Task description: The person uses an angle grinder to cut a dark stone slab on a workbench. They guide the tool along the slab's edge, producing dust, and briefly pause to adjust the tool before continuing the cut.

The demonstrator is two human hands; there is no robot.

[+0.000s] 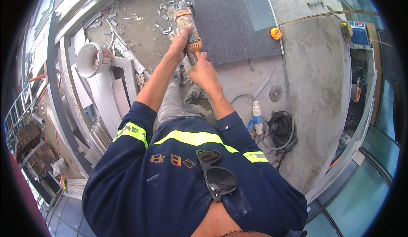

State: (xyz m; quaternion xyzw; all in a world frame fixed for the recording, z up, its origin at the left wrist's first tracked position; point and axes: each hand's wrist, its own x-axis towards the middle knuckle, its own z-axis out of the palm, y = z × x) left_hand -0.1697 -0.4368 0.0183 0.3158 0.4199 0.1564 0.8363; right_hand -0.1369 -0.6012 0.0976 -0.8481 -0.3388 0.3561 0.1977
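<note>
Head view: both arms reach forward from the lower edge toward an orange-and-grey angle grinder [187,24]. The grinder sits at the near left edge of a dark grey stone slab [238,20], its head end up against that edge, where pale dust rises. The left hand [180,43] is wrapped around the grinder's body, fingers [185,34] closed on it. The right hand [203,72] grips the rear handle just below the left hand, closed on it too, with the thumb pointing up along the tool.

The slab lies on a dusty concrete floor [314,88]. An orange clip [276,33] sits at the slab's right edge. Right of and below the slab lie a round cutting disc [276,93], a blue-and-white plug connector [256,118] and a coil of black cable [280,128]. Left of the slab the floor is strewn with small stone offcuts [163,26]; further left stand a white bucket [91,59] and leaning pale slabs [108,96]. Black sunglasses [216,175] hang at the collar of the navy shirt with yellow reflective bands.
</note>
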